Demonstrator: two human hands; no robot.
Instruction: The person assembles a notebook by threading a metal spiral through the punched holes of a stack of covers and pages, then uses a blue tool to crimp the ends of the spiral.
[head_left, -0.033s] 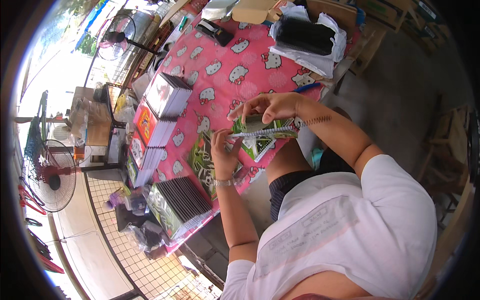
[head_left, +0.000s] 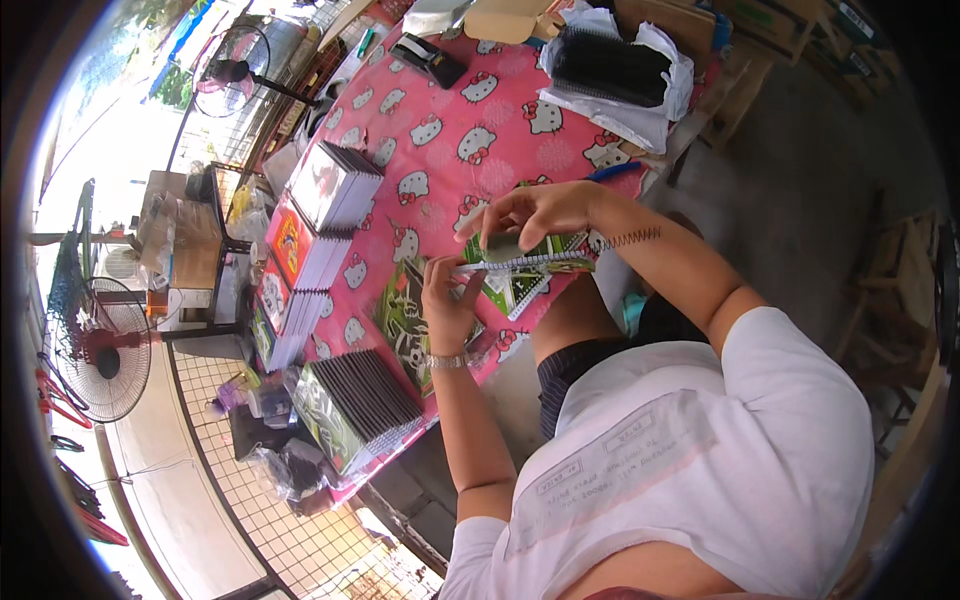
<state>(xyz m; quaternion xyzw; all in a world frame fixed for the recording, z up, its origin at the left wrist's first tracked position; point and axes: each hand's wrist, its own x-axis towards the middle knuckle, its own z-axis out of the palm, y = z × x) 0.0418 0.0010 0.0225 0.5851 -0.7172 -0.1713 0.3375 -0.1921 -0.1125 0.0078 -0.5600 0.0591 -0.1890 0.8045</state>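
A green-covered notebook point(head_left: 512, 290) is tilted up near the table's front edge, and its punched edge faces me. My left hand point(head_left: 450, 298) is closed on its left end, thumb and fingers pinching it. Black spiral wire runs along that edge, and a loose length of the coil point(head_left: 632, 238) sticks out to the right under my right forearm. Above the edge, my right hand point(head_left: 545, 215) is bent round a grey-green rounded piece point(head_left: 503, 246), thumb on one side and fingers on the other. Its exact kind is unclear. Another green printed cover point(head_left: 405, 325) lies beside my left hand.
Bound notebooks form a stack point(head_left: 360, 405) at the near left, with several more stacks point(head_left: 335, 190) along the left edge. Black coils point(head_left: 610, 72) lie on white paper at the far right. A black tape dispenser point(head_left: 428, 60) and a blue tool point(head_left: 612, 171) rest on the pink tablecloth point(head_left: 450, 100).
The grey-green piece has tilted and shifted slightly left in my right hand. My left hand keeps its hold on the notebook.
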